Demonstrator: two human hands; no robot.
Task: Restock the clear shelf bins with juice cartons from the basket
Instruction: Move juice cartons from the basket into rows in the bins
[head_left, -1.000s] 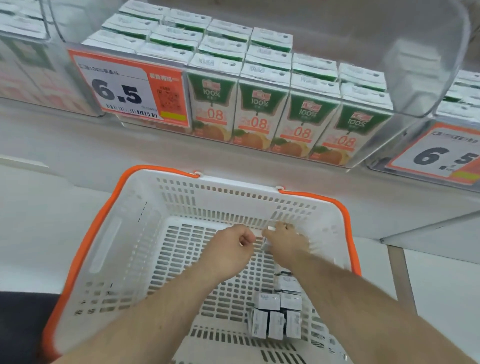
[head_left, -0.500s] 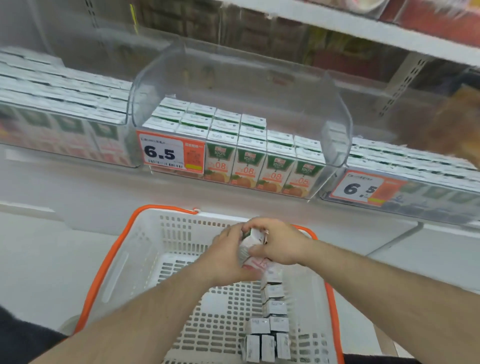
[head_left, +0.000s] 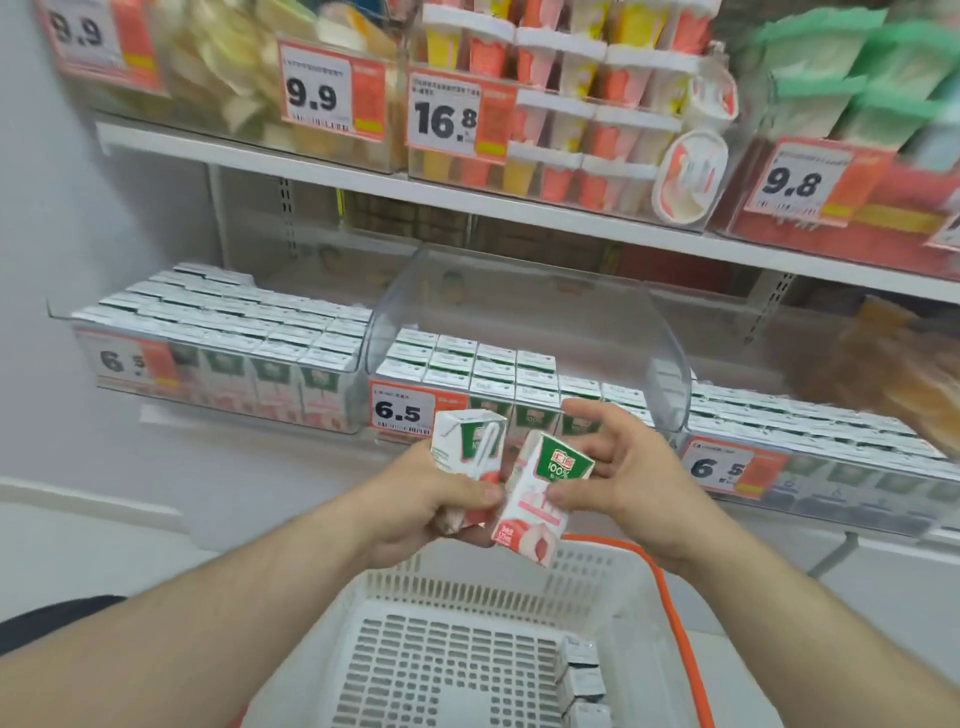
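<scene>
The two juice cartons (head_left: 524, 483) looked like smooth, faintly glossy printed card, the basket (head_left: 467, 649) was matt white perforated plastic with an orange rim, the middle shelf bin (head_left: 519, 296) was clear glossy plastic, and the price tags (head_left: 402, 410) looked like printed paper.

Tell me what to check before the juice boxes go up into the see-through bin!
1. Left hand grips its carton firmly: ok, fingers and thumb wrap it.
2. Right hand has hold of the second carton: ok, but it sits tilted, pinched only by the thumb and fingers.
3. Middle bin has room: ok, its right back part shows open space behind the front rows.
4. Flavour matches the bin: cannot tell, the held cartons look pink and the bin's fronts are mostly hidden.
5. Basket holds more cartons for later: ok, a few lie at its right side.
</scene>
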